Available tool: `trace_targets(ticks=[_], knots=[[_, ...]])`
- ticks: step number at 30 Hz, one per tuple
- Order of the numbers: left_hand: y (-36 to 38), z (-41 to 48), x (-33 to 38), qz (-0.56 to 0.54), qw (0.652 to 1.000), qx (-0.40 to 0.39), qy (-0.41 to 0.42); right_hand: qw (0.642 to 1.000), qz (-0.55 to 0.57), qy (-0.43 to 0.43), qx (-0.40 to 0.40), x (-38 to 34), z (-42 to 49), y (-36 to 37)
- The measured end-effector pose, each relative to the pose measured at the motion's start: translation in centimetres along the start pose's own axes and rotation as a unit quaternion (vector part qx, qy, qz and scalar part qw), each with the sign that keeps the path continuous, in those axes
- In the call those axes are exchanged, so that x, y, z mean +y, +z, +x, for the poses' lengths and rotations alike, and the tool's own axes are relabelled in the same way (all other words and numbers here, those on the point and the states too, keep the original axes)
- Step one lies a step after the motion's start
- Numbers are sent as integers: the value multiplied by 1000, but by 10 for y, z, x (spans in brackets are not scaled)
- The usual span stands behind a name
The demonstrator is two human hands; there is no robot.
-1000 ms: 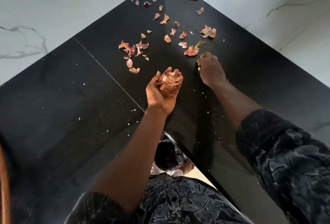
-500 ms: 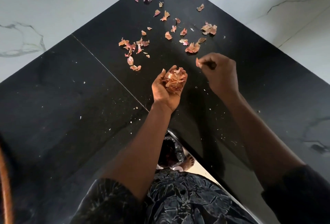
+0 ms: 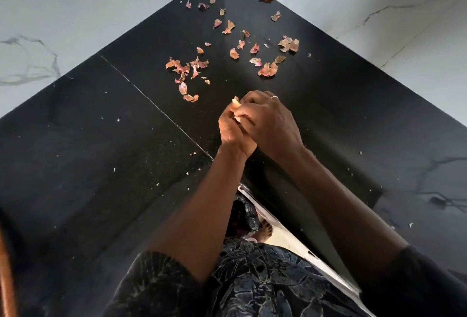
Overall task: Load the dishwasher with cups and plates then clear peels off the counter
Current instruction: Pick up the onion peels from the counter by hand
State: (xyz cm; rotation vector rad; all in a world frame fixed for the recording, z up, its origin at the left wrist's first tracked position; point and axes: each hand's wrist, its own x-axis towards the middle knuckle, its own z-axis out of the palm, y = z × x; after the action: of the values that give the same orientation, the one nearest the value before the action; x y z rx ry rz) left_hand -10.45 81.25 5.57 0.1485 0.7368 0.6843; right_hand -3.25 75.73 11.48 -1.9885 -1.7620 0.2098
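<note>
Peel-clearing is the step in hand: nothing of the dishwasher, cups or plates shows in this view, so that part cannot be judged from here. The 2 hands meet above the dark counter (image 3: 126,165), near the middle of the frame. The left hand (image 3: 231,131) is cupped and curled upward, and the right hand (image 3: 271,121) lies over it from the right, fingers bent down into the left palm. A few pale scraps of gathered peel (image 3: 235,101) poke out at the top where the hands join, so both appear closed on a small handful; how much is inside cannot be told. Many loose peels (image 3: 185,68) lie scattered on the counter beyond the hands, running back into the corner where 2 marble walls (image 3: 63,13) meet. My judgement is that the clearing is partly done. The next move likely calls for freeing the right hand, reaching forward to the nearest cluster, and pinching lightly, since the flakes look thin, dry and easily scattered.
</note>
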Motion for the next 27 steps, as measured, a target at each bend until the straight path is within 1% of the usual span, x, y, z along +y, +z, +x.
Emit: trace_targets(ticks=[3,5,7,8,9,10,11,12,13,14,15,17,19,20,23,27], knots=[[-3,-7,7,21,1000,-3,15,999,26,16,13,-10,-5,-1],[-5,-10,11,16,1000,-6,12,996,62,29,59,-17,-7,-2],[-6,-13,14,13,1000,-4,11,981,117,92,125,-15,-8,2],[-7,-15,15,9,1000,-6,14,964,160,144,154,-13,-8,7],[-7,-17,16,1,1000,-13,17,936,226,203,177,-10,-8,12],[-8,-20,16,-7,1000,-20,19,892,315,262,192,-10,-9,18],[-9,-23,17,-9,999,-27,19,830,421,307,197,-11,-11,24],[-11,-26,16,-10,999,-34,17,761,520,334,196,-13,-13,30],[-13,-30,15,-7,999,-38,14,696,595,351,196,-17,-17,36],[-16,-34,13,-5,999,-35,16,642,647,362,194,-22,-21,42],[-19,-39,12,-6,999,-37,20,594,690,366,192,-28,-27,47],[-23,-53,9,0,998,-37,41,517,753,362,186,-40,-36,53],[-30,-68,4,29,997,-25,72,472,787,355,176,-49,-47,55],[-34,-76,0,40,996,-14,84,462,797,350,169,-53,-54,55],[-44,-101,-12,56,993,10,106,450,812,340,149,-63,-81,61],[-59,-142,-39,90,987,38,128,419,837,331,122,-64,-127,70]])
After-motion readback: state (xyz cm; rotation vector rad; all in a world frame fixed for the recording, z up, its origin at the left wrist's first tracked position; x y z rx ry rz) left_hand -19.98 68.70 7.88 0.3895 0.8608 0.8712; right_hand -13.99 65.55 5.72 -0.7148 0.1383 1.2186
